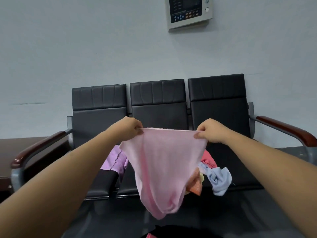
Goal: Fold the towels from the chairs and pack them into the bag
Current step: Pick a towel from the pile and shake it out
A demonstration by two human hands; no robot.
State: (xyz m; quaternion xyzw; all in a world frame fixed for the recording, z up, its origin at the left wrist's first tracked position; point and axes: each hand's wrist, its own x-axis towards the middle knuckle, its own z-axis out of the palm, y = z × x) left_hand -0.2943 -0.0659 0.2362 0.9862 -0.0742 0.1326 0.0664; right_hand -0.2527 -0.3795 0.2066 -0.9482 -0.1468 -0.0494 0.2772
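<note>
A pink towel (161,169) hangs in the air in front of the black chairs (157,103). My left hand (127,128) pinches its top left corner and my right hand (211,130) pinches its top right corner, so the upper edge is stretched flat and the rest sags to a point. Behind it on the seats lie a purple towel (114,160), a red towel (208,160), an orange towel (195,184) and a light blue towel (219,179). At the bottom edge a dark bag opening (171,231) shows something pink-red (151,236) inside.
The row of three chairs stands against a pale wall, with wooden armrests at the left (37,148) and right (284,129) ends. A dark wooden table (10,152) sits at the far left. A control panel (188,12) hangs on the wall above.
</note>
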